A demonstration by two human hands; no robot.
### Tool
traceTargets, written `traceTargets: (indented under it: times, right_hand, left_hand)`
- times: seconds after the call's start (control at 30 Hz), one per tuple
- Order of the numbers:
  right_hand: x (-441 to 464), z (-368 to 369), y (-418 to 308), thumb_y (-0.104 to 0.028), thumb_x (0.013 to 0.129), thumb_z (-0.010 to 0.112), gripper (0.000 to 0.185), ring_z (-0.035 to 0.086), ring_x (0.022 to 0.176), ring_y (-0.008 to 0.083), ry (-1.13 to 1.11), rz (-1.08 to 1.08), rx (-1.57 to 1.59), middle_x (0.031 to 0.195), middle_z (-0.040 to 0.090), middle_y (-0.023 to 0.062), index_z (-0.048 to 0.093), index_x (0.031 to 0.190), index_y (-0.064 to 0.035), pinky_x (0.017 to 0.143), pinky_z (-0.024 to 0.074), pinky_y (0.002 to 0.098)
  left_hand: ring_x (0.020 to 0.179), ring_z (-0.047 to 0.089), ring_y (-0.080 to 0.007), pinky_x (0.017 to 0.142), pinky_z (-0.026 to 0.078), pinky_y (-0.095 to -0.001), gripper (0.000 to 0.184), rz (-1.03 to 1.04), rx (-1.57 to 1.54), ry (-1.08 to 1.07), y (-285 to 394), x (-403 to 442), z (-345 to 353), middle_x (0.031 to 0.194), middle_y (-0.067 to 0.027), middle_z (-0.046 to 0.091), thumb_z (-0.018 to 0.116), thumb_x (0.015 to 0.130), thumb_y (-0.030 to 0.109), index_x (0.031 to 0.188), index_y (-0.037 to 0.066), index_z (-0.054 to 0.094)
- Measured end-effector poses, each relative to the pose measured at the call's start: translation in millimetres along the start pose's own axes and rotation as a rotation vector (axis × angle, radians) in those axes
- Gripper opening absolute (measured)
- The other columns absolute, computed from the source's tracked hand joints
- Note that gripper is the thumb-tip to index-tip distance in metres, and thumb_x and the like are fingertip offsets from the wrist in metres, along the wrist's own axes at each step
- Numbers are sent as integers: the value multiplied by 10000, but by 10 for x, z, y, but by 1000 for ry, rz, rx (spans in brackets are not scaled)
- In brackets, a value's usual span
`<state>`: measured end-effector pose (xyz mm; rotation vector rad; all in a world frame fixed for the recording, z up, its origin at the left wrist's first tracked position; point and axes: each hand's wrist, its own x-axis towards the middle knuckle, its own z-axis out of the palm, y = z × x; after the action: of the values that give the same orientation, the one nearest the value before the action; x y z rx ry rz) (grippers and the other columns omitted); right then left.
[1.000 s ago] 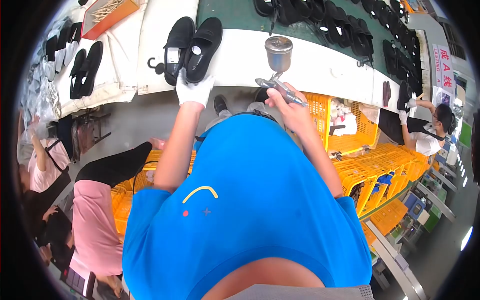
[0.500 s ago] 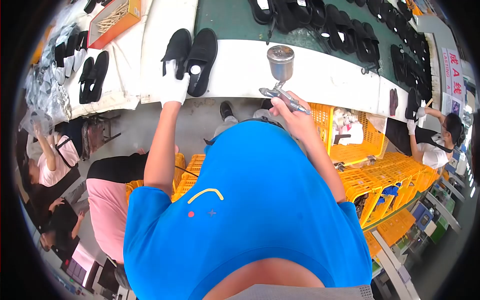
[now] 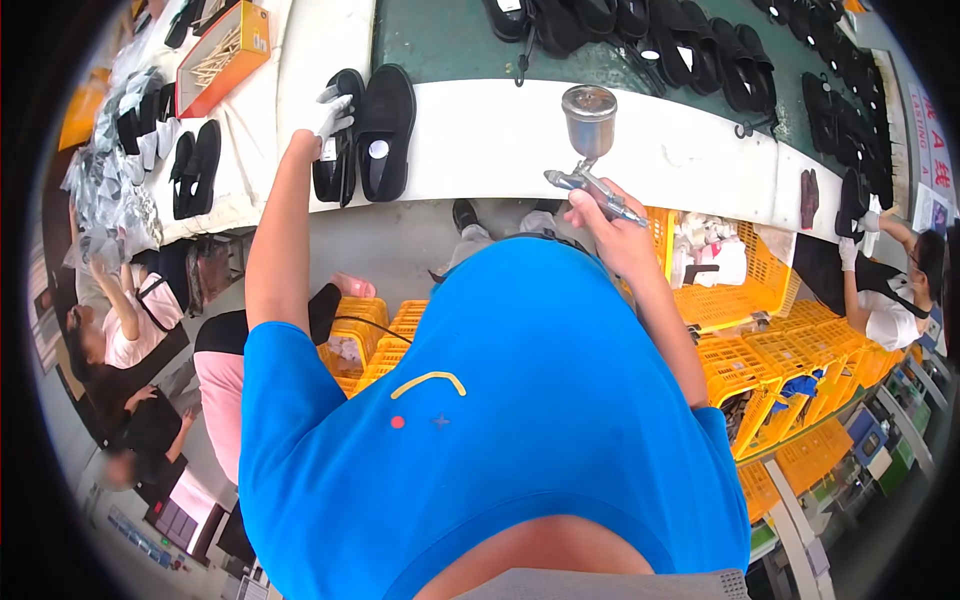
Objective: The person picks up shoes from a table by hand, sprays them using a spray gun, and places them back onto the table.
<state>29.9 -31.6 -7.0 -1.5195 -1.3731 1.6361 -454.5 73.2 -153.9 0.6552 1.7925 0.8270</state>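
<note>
Black slip-on shoes lie as a pair on the white table edge in front of me. My left hand (image 3: 333, 112), in a white glove, has its fingers curled over the left shoe (image 3: 340, 172), covering part of its upper. Beside it rests the right shoe (image 3: 388, 115), with a round white sticker inside, untouched. My bare right hand (image 3: 618, 225) is wrapped around a metal spray gun (image 3: 572, 181), whose silver cup (image 3: 589, 120) stands upright on top. The gun is held at the table's near edge, its nozzle pointing left toward the shoes.
A green conveyor surface (image 3: 440, 45) beyond the white strip carries many black shoes (image 3: 690, 50). At left are an orange box of wooden sticks (image 3: 222, 60) and another shoe pair (image 3: 195, 170). Yellow crates (image 3: 740, 375) stand at my right. Co-workers are on both sides.
My left hand has shifted from the shoes' near ends to the left shoe's outer side, and its fingers now curl over it. The spray gun stays in my right hand.
</note>
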Motion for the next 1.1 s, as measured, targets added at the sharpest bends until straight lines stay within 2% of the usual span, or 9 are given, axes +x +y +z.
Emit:
traceTargets:
  times: [0.1, 0.17, 0.27, 0.37, 0.53, 0.73, 0.87, 0.9, 1.1]
  right_hand:
    - [28, -73, -35, -267, 982, 651, 251, 635, 739, 102, -22, -4, 19, 755, 666, 32, 682, 986, -18, 692, 502, 255]
    - [51, -103, -30, -270, 981, 652, 253, 632, 740, 100, -25, 4, 26, 756, 664, 30, 682, 984, -19, 694, 500, 254]
    - [84, -147, -90, -226, 988, 637, 218, 641, 767, 112, -30, 38, 35, 753, 653, 29, 663, 960, -11, 726, 510, 267]
    - [68, -171, -119, -177, 995, 618, 178, 648, 799, 119, -32, 49, 62, 763, 651, 29, 647, 948, -8, 758, 518, 276]
    - [79, -266, -65, -228, 977, 654, 211, 626, 759, 90, -26, 30, 47, 775, 674, 25, 674, 982, -18, 711, 501, 252]
    - [-13, -424, 44, -259, 967, 675, 222, 598, 731, 73, 46, 53, 81, 760, 663, 7, 673, 954, -38, 675, 480, 240]
    - [-75, -601, 132, -238, 965, 682, 216, 607, 739, 81, 76, 42, 137, 776, 668, 23, 664, 967, -23, 686, 492, 248]
    - [-98, -636, 141, -236, 963, 684, 217, 612, 739, 85, 112, 65, 147, 776, 669, 28, 664, 966, -20, 689, 495, 248]
    - [-235, -836, 170, -232, 961, 685, 228, 634, 739, 101, 240, 82, 151, 785, 680, 41, 669, 994, -7, 690, 509, 258]
  left_hand:
    - [1033, 632, -278, 913, 510, -389, 771, 313, 625, 365, -43, 134, -114, 1226, -169, 630, 692, 893, 511, 1454, 34, 463]
    - [1108, 618, -281, 988, 470, -369, 730, 418, 469, 425, -145, 136, -297, 1247, -209, 633, 658, 910, 526, 1434, 43, 502]
    - [1149, 609, -297, 1025, 442, -378, 732, 245, 393, 338, -311, -361, -333, 1217, -222, 644, 649, 903, 537, 1325, -55, 561]
    - [1330, 520, -320, 1111, 381, -365, 985, 82, 791, 144, -445, -873, 34, 1400, -250, 558, 810, 771, 504, 1480, -48, 406]
    - [1143, 644, -365, 982, 493, -413, 683, -13, 953, 353, -403, -689, 441, 1208, -235, 674, 798, 772, 396, 1271, -29, 609]
    - [906, 713, -360, 825, 533, -398, 405, 192, 738, 210, -101, -296, 714, 965, -244, 729, 771, 786, 263, 1042, -45, 717]
    - [971, 691, -372, 851, 522, -412, 375, 385, 851, 247, 388, 413, 1076, 1024, -226, 724, 741, 806, 260, 1052, -22, 711]
    - [1047, 663, -408, 930, 517, -450, 485, 436, 851, 188, 473, 661, 1122, 1067, -267, 697, 699, 811, 417, 1054, -3, 720]
    - [1158, 633, -384, 1004, 489, -448, 552, 306, 1054, 291, 1297, 1280, 1625, 1224, -218, 668, 643, 843, 478, 1185, 47, 694]
